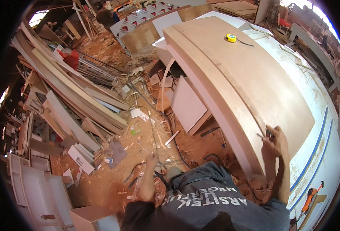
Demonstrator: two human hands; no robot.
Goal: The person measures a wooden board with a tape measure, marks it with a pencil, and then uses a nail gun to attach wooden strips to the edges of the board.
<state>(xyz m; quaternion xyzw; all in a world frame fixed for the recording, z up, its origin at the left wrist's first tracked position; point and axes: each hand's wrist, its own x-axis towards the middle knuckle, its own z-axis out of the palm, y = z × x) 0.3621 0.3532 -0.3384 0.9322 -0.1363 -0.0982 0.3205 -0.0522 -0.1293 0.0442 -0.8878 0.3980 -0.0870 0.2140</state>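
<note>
Head view: the right hand (pixel 276 142) is pinching a small dark stick (pixel 260 135) at the near end of the wooden panel (pixel 250 73), which is lying lengthwise away from it, forward and leftward; the left hand (pixel 152 159) is hanging farther off, its grip unclear.
</note>
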